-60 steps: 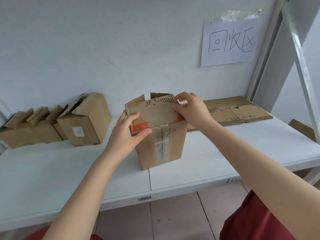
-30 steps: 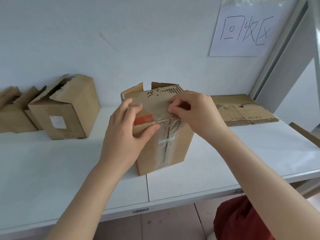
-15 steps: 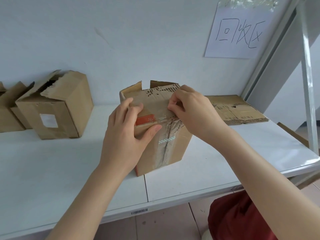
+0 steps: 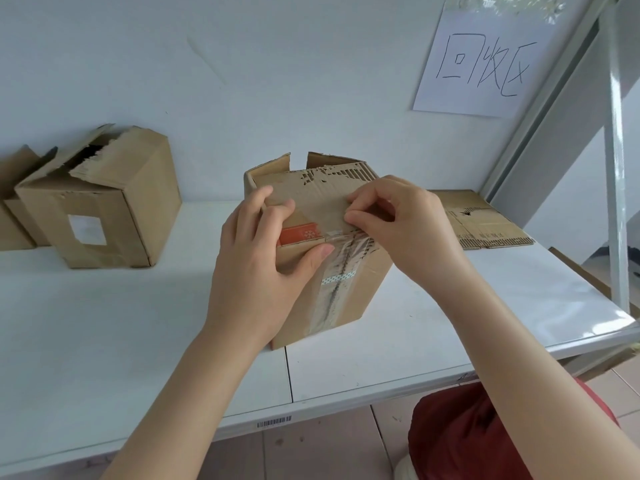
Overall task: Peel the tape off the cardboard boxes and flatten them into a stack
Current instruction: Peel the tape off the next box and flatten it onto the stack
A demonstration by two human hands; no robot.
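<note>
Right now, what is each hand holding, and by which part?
Left hand grips the taped box at its upper left corner, thumb on the front. Right hand pinches the top end of the clear tape at the flap fold.

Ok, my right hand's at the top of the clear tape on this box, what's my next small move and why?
Probably peel the clear tape downward with the right hand: its fingertips seem to pinch the strip's top end, the rest runs down the front of the cardboard box, and the left hand grips that box steady.

On the shelf [image 4: 104, 323], a box [image 4: 369, 285] stands between other boxes [image 4: 138, 202] left and flattened cardboard [image 4: 485, 223] right
</note>
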